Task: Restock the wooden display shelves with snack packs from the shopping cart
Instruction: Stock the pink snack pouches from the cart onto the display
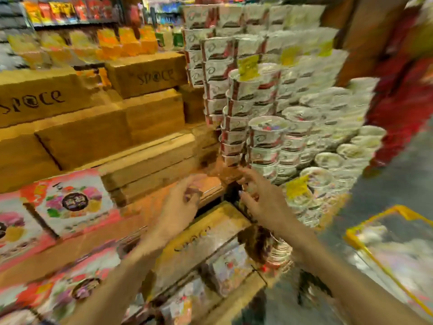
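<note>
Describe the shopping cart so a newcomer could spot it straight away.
Start from the big stack of white snack cups filling the right half of the view. Follow the grey floor down to the bottom right corner: the shopping cart sits there. Its bright yellow rim sets it apart from the brown wooden shelves.

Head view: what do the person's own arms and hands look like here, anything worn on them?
Both forearms are bare up to the frame edge, with no sleeve in view. The left hand and right hand wear no gloves. The picture is blurred, so I cannot tell whether there are rings, a watch or a wristband; none stands out.
</note>
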`<act>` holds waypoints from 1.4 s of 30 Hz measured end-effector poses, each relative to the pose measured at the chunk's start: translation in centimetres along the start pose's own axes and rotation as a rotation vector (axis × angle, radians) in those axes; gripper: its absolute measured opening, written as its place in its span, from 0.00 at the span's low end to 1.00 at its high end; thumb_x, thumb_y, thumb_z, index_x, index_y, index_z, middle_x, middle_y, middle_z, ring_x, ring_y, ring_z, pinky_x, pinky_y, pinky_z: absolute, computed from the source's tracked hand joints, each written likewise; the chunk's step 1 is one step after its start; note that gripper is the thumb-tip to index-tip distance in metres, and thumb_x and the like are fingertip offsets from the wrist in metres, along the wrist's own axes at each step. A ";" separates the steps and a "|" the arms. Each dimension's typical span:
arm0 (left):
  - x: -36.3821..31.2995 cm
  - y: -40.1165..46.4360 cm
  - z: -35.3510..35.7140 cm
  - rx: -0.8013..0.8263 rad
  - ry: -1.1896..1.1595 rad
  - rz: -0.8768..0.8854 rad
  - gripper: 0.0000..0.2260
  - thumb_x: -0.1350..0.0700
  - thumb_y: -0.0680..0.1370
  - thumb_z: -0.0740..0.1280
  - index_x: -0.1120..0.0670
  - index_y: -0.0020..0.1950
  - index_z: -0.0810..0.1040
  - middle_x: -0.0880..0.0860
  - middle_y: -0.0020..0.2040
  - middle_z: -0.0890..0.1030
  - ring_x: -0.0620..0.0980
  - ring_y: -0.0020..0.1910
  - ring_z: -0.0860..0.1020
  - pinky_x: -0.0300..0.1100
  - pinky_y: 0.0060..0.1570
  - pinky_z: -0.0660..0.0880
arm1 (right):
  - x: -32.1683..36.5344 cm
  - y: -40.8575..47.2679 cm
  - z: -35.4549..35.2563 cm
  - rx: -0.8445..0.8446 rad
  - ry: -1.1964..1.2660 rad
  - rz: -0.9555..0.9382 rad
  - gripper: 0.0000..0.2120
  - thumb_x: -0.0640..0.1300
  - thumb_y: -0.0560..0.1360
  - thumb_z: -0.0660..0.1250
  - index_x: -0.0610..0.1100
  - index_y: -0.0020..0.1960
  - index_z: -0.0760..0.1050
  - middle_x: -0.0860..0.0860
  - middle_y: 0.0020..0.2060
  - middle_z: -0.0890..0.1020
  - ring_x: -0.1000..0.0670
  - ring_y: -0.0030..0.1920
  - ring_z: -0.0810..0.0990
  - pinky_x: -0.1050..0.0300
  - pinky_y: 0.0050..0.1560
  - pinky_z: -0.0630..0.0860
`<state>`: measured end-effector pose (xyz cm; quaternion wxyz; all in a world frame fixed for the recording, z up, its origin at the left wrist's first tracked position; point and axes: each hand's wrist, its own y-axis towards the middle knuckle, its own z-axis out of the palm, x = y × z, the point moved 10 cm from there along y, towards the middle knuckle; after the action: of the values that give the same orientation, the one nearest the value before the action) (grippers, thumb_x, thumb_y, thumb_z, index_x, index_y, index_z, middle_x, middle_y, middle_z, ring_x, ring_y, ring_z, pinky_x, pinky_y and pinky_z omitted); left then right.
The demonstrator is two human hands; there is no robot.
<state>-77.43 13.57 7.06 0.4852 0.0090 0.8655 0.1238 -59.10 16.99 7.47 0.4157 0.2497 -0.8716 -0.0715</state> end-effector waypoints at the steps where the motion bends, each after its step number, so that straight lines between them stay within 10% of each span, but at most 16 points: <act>1: -1.6 0.0 3.2 0.045 -0.006 0.009 0.20 0.66 0.79 0.59 0.42 0.58 0.75 0.44 0.52 0.78 0.46 0.48 0.79 0.35 0.41 0.74 | -1.7 -1.6 -2.5 -0.014 -0.023 0.019 0.23 0.45 0.77 0.65 0.55 0.70 0.64 0.54 0.54 0.79 0.54 0.44 0.80 0.58 0.44 0.76; 8: -13.1 -1.1 24.7 0.327 -0.108 0.143 0.14 0.57 0.77 0.62 0.44 0.60 0.75 0.47 0.54 0.79 0.47 0.50 0.80 0.47 0.52 0.77 | -12.6 -14.6 -19.5 -0.200 -0.100 0.190 0.22 0.45 0.76 0.62 0.48 0.70 0.67 0.56 0.53 0.77 0.63 0.42 0.74 0.73 0.44 0.68; 25: -30.4 -8.0 73.2 0.979 -0.043 0.382 0.18 0.69 0.76 0.60 0.57 0.64 0.75 0.53 0.50 0.78 0.37 0.38 0.75 0.26 0.36 0.70 | -39.6 -46.6 -45.7 -0.590 -0.290 0.947 0.23 0.39 0.74 0.64 0.48 0.68 0.67 0.48 0.58 0.76 0.46 0.48 0.80 0.48 0.50 0.77; 30: -30.5 -7.0 85.4 1.016 0.176 0.435 0.19 0.68 0.74 0.59 0.59 0.63 0.77 0.58 0.57 0.80 0.55 0.56 0.78 0.39 0.54 0.73 | -47.3 -52.4 -50.4 -0.580 -0.373 1.138 0.24 0.37 0.74 0.67 0.41 0.69 0.68 0.43 0.63 0.75 0.43 0.62 0.75 0.55 0.59 0.70; 42: -26.5 -5.3 101.7 1.095 0.689 0.616 0.28 0.60 0.73 0.64 0.53 0.73 0.65 0.55 0.71 0.66 0.57 0.69 0.65 0.51 0.67 0.62 | -62.1 -57.9 -48.9 -0.184 -0.343 1.420 0.28 0.43 0.73 0.66 0.45 0.71 0.62 0.42 0.62 0.77 0.39 0.60 0.76 0.46 0.56 0.75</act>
<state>22.77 25.76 -22.59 0.0531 0.4556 0.8656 -0.2011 32.74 1.71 -23.00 0.2388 -0.4256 -0.8666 0.1040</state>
